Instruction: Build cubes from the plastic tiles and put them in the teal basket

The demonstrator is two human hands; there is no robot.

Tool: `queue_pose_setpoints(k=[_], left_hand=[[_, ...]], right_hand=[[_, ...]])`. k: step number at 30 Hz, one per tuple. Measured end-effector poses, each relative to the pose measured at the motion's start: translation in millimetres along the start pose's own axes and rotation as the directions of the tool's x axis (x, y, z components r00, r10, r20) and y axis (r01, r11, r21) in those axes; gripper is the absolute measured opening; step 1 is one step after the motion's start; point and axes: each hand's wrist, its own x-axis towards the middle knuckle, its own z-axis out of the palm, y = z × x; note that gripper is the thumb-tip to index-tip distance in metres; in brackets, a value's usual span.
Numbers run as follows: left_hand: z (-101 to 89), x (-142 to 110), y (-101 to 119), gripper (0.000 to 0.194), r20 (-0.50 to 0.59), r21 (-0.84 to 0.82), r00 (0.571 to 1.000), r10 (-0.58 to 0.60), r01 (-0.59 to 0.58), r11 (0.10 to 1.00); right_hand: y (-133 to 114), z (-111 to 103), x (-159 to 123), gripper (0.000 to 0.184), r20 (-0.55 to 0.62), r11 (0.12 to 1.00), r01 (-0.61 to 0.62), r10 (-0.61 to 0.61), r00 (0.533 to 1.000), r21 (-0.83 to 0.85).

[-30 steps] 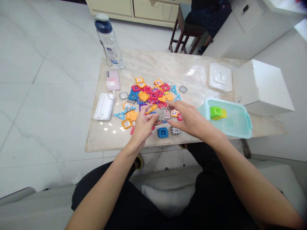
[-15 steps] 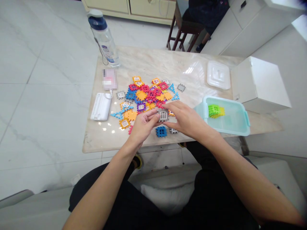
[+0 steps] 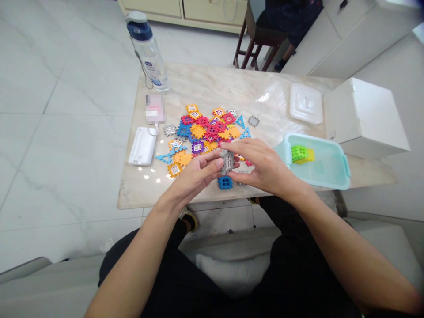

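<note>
Between my two hands is a grey interlocking building tile stack with a white window insert, tilted so that its thick edge shows. My left hand grips its left side, thumb in front and fingers behind. My right hand pinches it at top and bottom with fingers and thumb. Just below lies a blue square tile; another grey tile is partly covered by my right hand. Behind my hands spreads a pile of red, orange, blue and purple tiles.
On the right stands a light-blue plastic bin holding green and yellow tiles. Near it are a clear lid and a white box. A water bottle and white power bank occupy the left. Someone is by a stool.
The grey tile stack has been turned from facing me to an angle, showing its side edge. My hands stay around it, and the view has shifted slightly.
</note>
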Motion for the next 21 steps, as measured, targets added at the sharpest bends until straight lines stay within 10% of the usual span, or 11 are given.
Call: queue_pose_setpoints(k=[13,21], left_hand=[[2.5,3.3,-6.0,0.053,0.008,-0.043,1.0,-0.013,0.014,0.999],[-1.8,7.3,-0.3,0.042,-0.263,0.036,0.963,-0.064,0.076,0.996]], right_hand=[[6.4,9.9,-0.3,0.056,-0.089,0.993,0.119,-0.117,0.989,0.009],[34.0,-12.3,-27.3,0.048,0.035,0.987,0.005,0.001,0.999,-0.163]])
